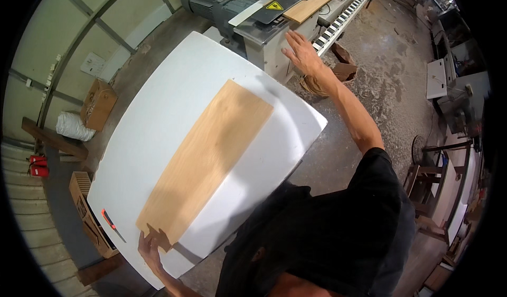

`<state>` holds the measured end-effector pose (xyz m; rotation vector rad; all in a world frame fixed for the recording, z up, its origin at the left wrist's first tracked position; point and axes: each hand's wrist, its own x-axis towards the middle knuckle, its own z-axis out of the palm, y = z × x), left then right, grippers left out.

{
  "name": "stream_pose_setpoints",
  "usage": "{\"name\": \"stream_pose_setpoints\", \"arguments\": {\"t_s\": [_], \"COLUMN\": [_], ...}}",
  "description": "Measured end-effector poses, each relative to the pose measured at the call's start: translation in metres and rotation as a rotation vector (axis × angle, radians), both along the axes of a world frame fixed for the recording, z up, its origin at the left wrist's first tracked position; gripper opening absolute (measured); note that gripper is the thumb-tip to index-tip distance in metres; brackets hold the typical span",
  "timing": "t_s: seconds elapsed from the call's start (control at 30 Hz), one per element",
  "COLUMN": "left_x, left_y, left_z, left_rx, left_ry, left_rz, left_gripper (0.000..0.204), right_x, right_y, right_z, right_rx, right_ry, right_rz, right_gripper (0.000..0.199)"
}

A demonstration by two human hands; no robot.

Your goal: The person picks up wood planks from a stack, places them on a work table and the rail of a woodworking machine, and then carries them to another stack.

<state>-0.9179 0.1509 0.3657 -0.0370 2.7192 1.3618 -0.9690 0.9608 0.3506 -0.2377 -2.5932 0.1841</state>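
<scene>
At seven o'clock, near the lower rim: left hand (150, 248) flat on the white table (158, 112), fingers spread and open, fingertips pressing the near end of the wooden board (208, 157), gripping nothing. Just left of that hand, toward eight o'clock, a small orange-and-black tool (109, 221) lying on the table edge, untouched. Further out at nine o'clock, on the floor, a cardboard box (97, 104) and a white sack (75, 126), well apart from the work. Across the centre: pale board lying flat, running diagonally from seven o'clock up toward one o'clock, fully on the tabletop, far end short of the machine. At twelve to one o'clock: right hand (302, 53) stretched out at arm's length, fingers extended and slightly splayed, resting on or just over the edge of the grey machine (253, 20), closed on nothing; contact hard to confirm. Beyond it, a second plank (315, 1) lying on the roller conveyor (343, 17). Judged step: steadying and lining up the board on the table ahead of the machine. Next move likely calling for both palms on the board, a straight push toward one o'clock, edge kept square to the infeed.
</scene>
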Motion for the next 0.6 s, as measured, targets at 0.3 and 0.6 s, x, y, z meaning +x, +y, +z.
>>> {"name": "stream_pose_setpoints", "arguments": {"t_s": [0.3,0.6], "left_x": [-0.051,-0.106], "left_y": [0.155,0.309], "left_z": [0.029,0.012], "left_rx": [0.067,0.357], "left_ry": [-0.076,-0.106], "left_rz": [-0.066,-0.244], "left_gripper": [0.057,0.051], "right_x": [-0.044,-0.051], "right_y": [0.075,0.137], "right_z": [-0.018,-0.016], "right_rx": [0.078,0.047], "right_ry": [-0.086,-0.138], "right_rz": [-0.112,-0.23], "right_gripper": [0.059,0.064]}}
